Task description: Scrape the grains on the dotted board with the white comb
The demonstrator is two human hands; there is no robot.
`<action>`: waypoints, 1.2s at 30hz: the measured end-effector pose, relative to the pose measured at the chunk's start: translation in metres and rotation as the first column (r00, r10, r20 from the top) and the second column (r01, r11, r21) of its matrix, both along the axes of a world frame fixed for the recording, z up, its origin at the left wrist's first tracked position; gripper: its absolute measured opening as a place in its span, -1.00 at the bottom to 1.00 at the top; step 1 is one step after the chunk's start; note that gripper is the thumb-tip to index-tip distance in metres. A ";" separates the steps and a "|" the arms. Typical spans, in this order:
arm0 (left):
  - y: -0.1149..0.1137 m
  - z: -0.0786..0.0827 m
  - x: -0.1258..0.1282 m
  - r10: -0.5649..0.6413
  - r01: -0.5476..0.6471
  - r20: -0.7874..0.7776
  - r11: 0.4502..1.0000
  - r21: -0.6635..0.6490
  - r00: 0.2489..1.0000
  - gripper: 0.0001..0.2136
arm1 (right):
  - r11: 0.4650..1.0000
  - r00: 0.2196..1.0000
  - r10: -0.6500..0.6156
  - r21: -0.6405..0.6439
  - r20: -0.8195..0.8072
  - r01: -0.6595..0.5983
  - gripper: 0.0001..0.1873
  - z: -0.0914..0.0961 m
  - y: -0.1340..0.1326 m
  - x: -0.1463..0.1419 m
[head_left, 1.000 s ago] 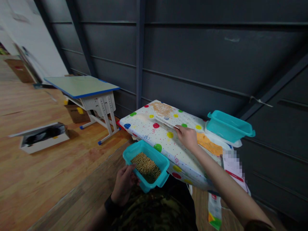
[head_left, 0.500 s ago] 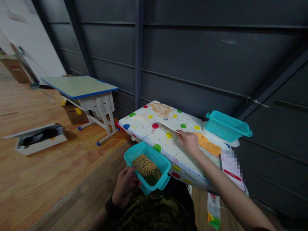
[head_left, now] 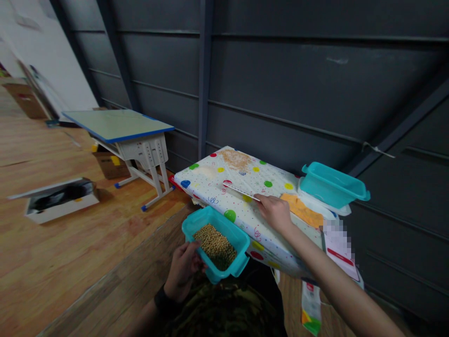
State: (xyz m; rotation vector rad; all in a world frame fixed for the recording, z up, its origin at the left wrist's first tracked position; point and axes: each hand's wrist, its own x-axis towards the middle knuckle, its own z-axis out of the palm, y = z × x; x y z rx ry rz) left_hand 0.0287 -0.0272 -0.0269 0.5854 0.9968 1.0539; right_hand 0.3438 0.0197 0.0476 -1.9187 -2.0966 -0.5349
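Note:
My left hand [head_left: 185, 266] is closed on the near left rim of a teal plastic container [head_left: 242, 241], which sits tilted toward me at the table's front edge. Round, pale yellow soybeans [head_left: 215, 244] cover part of its bottom, with some darker green ones at the near end. Over the tabletop my right hand [head_left: 275, 210] grips the near end of a thin white strip [head_left: 240, 191] that looks like a ruler, with marks along its edge. The strip points left and away, above the dotted tablecloth [head_left: 210, 189]; whether it touches the cloth I cannot tell.
Light brown grains [head_left: 236, 160] lie spread at the table's far corner, beside a pale patch [head_left: 205, 172]. An orange cloth [head_left: 301, 210] and another teal container [head_left: 333, 185] are on the right. A school desk [head_left: 119, 125] and an opened white box [head_left: 63, 199] stand left.
My right hand has turned the white strip, so its far end has come down and nearer to me. My left hand and the container of soybeans stay about where they were.

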 end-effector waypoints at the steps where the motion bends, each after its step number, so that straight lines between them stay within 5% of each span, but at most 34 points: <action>1: 0.000 0.000 0.000 -0.001 0.001 0.002 1.000 0.003 1.000 -0.48 | 1.000 1.000 0.011 0.010 0.001 -0.011 -0.65 0.000 -0.001 0.000; 11: 0.001 0.000 0.001 0.004 -0.004 0.002 1.000 0.006 1.000 -0.54 | 0.979 0.989 0.143 0.149 -0.021 -0.138 -0.65 -0.007 -0.016 0.007; 19: 0.001 0.004 0.003 0.018 -0.018 -0.010 1.000 -0.023 1.000 -0.47 | 0.965 0.995 -0.084 0.243 -0.049 0.094 -0.57 -0.016 -0.031 0.021; 31: 0.000 0.002 0.004 0.002 -0.002 -0.002 1.000 0.004 1.000 -0.49 | 0.959 0.994 -0.101 0.262 -0.030 0.105 -0.45 -0.008 -0.059 0.012; 36: 0.001 0.002 0.008 0.005 -0.005 -0.008 1.000 -0.008 1.000 -0.48 | 0.944 1.000 -0.002 0.330 0.022 -0.005 -0.48 -0.009 -0.069 0.001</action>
